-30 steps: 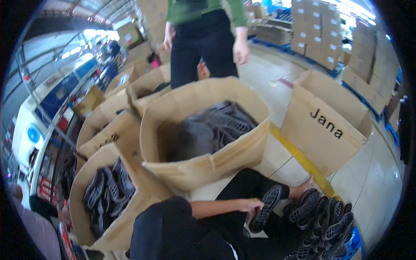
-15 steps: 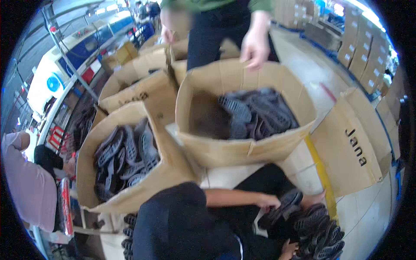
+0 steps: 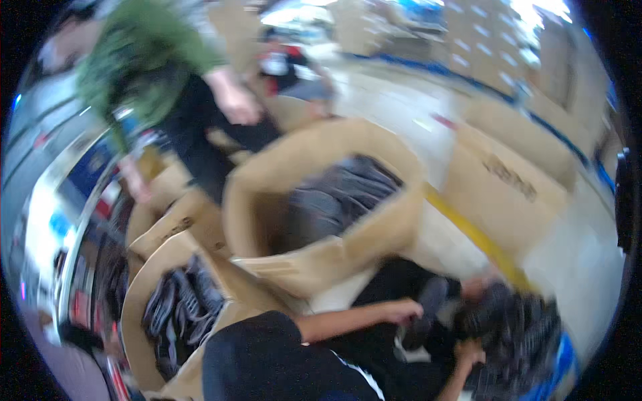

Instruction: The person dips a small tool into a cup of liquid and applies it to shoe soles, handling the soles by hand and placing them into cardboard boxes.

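My left hand [image 3: 404, 311] is closed on a dark grey shoe sole [image 3: 428, 309] above my lap, with the arm stretched across from the left. My right hand [image 3: 470, 352] has its fingers curled at the near edge of a pile of dark shoe soles [image 3: 525, 334] on the right; blur hides what is in them. A large cardboard box [image 3: 391, 230] in front of me holds many grey soles [image 3: 341, 197]. Another cardboard box [image 3: 137, 334] at the left holds more soles [image 3: 180, 311].
A person in a green top [image 3: 137, 63] leans over boxes at the far left; another person [image 3: 291, 70] is farther back. A cardboard box [image 3: 508, 177] with printing lies at the right, beside a yellow floor line [image 3: 471, 237]. Something blue [image 3: 562, 367] edges the sole pile.
My view has swung and blurred. The person in green now appears farther left, bending over. My right hand shows more fully beside the pile; my left stays at the sole.
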`<control>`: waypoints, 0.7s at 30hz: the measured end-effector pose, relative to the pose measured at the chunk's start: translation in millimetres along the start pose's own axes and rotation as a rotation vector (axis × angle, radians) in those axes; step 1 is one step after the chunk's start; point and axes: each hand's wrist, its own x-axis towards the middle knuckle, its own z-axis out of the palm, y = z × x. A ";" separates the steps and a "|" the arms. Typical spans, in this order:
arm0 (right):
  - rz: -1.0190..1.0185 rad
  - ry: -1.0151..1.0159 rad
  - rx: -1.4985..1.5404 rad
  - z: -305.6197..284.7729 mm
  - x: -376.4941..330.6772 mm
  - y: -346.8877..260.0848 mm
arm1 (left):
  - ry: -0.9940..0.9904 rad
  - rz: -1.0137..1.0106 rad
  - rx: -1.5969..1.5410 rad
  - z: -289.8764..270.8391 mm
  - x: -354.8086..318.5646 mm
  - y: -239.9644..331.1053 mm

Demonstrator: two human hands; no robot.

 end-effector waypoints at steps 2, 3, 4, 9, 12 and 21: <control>0.041 0.023 0.256 -55.5 -34.8 -16.1 | -0.244 -0.085 0.529 -21.1 18.0 73.6; 0.019 0.231 0.491 -23.7 -28.5 -7.2 | -0.308 -0.370 0.424 -19.7 28.4 84.8; 0.143 0.172 0.563 -4.8 -16.5 -7.7 | -0.199 -0.716 -0.041 -20.2 32.4 81.3; -0.011 0.325 0.296 -55.4 -90.0 -39.2 | 0.113 -0.987 -0.649 -38.5 42.3 75.4; 0.080 0.451 0.740 -40.6 -138.0 -14.4 | 0.001 -1.001 -0.647 -16.4 74.1 64.1; 1.233 0.536 1.090 195.8 -390.1 -40.4 | -0.025 -1.011 -0.619 -6.0 53.5 58.6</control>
